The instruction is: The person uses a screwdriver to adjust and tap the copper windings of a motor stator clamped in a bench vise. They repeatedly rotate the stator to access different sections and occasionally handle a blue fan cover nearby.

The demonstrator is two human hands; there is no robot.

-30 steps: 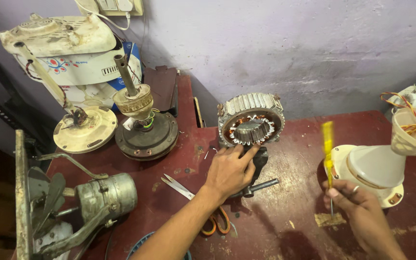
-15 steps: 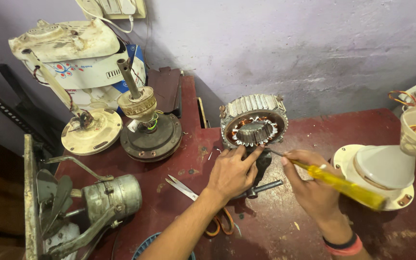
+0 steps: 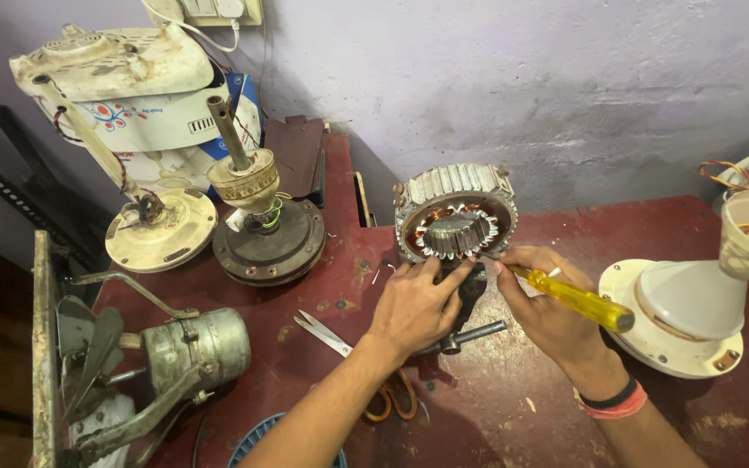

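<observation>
A round motor stator (image 3: 455,211) with metal fins and copper windings stands on edge at the back of the red table (image 3: 496,425). My left hand (image 3: 411,305) rests against its lower front, fingers touching the rim, over a dark metal part with a shaft (image 3: 472,333). My right hand (image 3: 541,305) grips a yellow-handled screwdriver (image 3: 578,299), its tip pointing at the stator's lower right edge.
A ceiling-fan motor with an upright rod (image 3: 263,227) and a cream disc base (image 3: 160,230) stand at the left. A grey motor with blades (image 3: 192,347) lies front left. Scissors (image 3: 353,360) lie under my left forearm. A white fan base (image 3: 682,316) stands right.
My right hand came in from the far right with the screwdriver, turned it from upright to level, and brought its tip to the stator. My left hand stayed on the stator.
</observation>
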